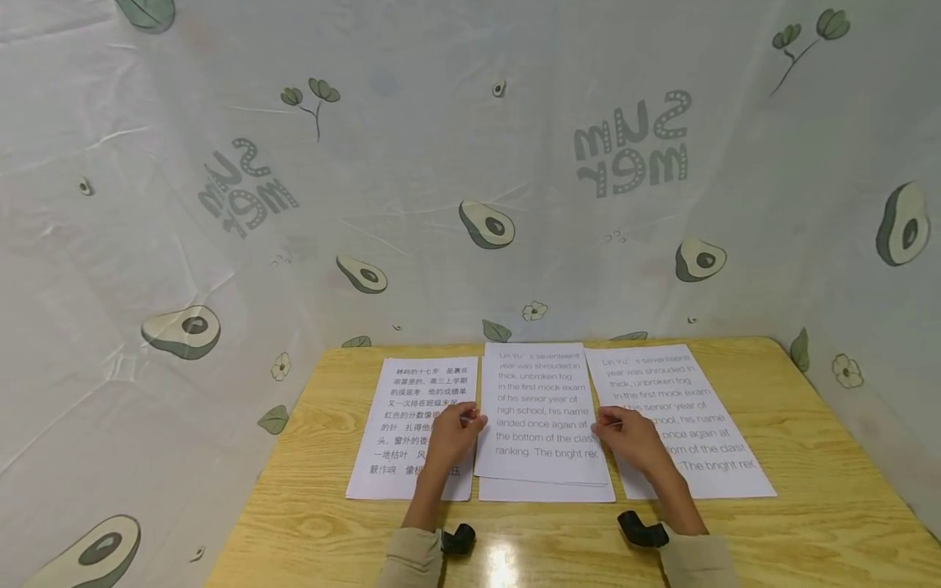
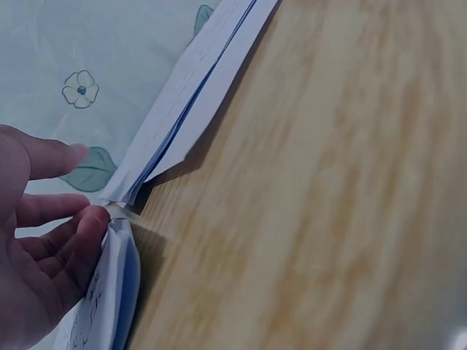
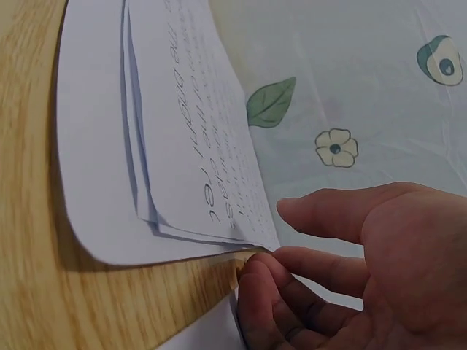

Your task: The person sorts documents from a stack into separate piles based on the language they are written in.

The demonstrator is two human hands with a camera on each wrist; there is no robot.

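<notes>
Both hands are at the sides of the middle stack of printed English sheets (image 1: 540, 408). My left hand (image 1: 452, 433) is at its left edge, over the right part of the Chinese-text pile (image 1: 397, 408); in the left wrist view the thumb (image 2: 55, 160) stands apart from the bent fingers (image 2: 69, 237). At the right edge is my right hand (image 1: 632, 437), over the left part of another English-text pile (image 1: 706, 433). Its index fingertip meets the stack's corner in the right wrist view, with the thumb (image 3: 328, 211) raised away. A lower sheet (image 1: 544, 492) sticks out beneath the upper ones.
The sheets lie on a wooden table (image 1: 309, 523). A pale cloth (image 1: 412, 163) with avocado and leaf prints hangs behind and at both sides. Each wrist carries a black strap piece (image 1: 643, 529).
</notes>
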